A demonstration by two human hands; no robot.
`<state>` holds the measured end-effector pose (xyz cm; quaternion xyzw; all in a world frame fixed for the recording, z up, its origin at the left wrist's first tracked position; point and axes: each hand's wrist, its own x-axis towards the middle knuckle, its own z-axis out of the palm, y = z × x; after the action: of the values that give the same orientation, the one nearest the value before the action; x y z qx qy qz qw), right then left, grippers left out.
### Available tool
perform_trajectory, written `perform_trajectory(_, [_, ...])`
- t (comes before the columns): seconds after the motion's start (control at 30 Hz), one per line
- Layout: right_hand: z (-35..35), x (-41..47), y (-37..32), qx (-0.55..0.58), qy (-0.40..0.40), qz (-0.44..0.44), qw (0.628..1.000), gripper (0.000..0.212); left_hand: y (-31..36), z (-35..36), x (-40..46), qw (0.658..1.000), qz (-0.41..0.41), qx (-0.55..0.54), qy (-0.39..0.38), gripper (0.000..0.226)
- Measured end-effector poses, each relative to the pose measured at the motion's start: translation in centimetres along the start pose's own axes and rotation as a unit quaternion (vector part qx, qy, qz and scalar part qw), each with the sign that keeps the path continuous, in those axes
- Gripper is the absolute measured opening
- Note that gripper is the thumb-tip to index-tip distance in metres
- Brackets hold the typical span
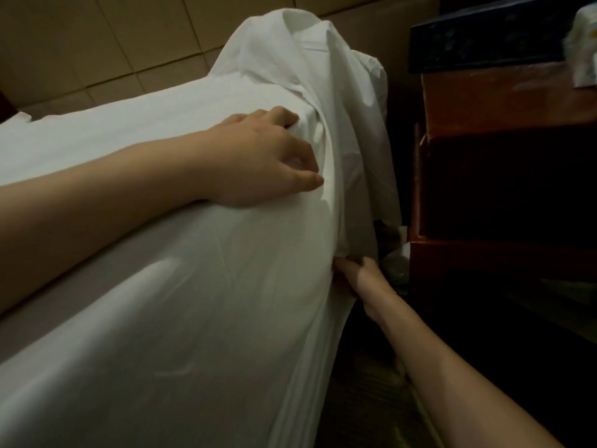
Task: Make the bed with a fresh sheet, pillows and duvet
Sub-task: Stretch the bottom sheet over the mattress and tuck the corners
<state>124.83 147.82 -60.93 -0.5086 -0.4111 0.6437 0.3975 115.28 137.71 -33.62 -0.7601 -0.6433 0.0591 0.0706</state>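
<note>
the left hand lay on the bed's top edge, fingers curled into a pinch of the white sheet. the right hand gripped the gathered fold low at the mattress corner, beside the dark wooden nightstand. the sheet looked light, limp and prone to slip, best held by its bunched corner. i saw no containers.

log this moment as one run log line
step: tucking corner | left hand: presses white cotton sheet on mattress top | right hand: pinches sheet's hanging fold low | beside: brown wooden nightstand
</note>
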Motion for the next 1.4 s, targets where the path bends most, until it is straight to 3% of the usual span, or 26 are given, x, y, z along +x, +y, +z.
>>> perform_trajectory(0.17, [1.8,1.2,-0.7,-0.069,0.132,-0.040,0.988,0.024,0.0,0.3,0.5,1.000,-0.006,0.015,-0.008,0.041])
perform_trajectory(0.4, [2.3,1.5,-1.6,-0.036,0.159,-0.043,0.986,0.042,0.4,0.1,0.6,0.999,0.005,0.039,-0.007,0.050])
perform_trajectory(0.57, [2.4,-0.3,-3.4,-0.014,0.139,-0.003,0.990,0.037,0.2,0.0,0.2,1.000,0.009,0.008,0.005,0.062])
perform_trajectory(0.7, [2.7,-4.0,-10.4,-0.059,0.179,-0.164,0.968,0.037,-0.3,-0.3,0.7,0.999,-0.005,-0.043,0.004,0.069])
perform_trajectory(0.8, [4.2,-7.0,-17.9,-0.088,0.178,-0.355,0.914,0.036,-1.3,-0.6,2.5,0.993,-0.030,-0.109,0.024,0.063])
perform_trajectory(0.9, [4.7,-6.8,-25.2,-0.212,0.173,-0.426,0.862,0.031,-3.1,-1.0,5.6,0.992,-0.058,-0.106,0.030,0.052])
perform_trajectory(1.0, [4.4,-4.2,-30.7,-0.342,0.178,-0.372,0.845,0.039,-4.2,-0.9,8.9,0.995,-0.047,-0.073,0.039,0.047])
perform_trajectory(1.13, [4.0,0.7,-34.5,-0.464,0.177,-0.332,0.802,0.039,-4.9,-0.1,12.4,0.988,-0.056,-0.104,0.094,0.048])
perform_trajectory(1.27, [4.2,3.6,-35.9,-0.470,0.098,-0.201,0.854,0.060,-5.2,0.9,12.4,0.982,-0.062,-0.134,0.116,0.048])
perform_trajectory(1.4, [6.1,5.3,-34.4,-0.557,0.086,-0.161,0.810,0.044,-4.7,1.1,11.9,0.979,-0.059,-0.153,0.120,0.064])
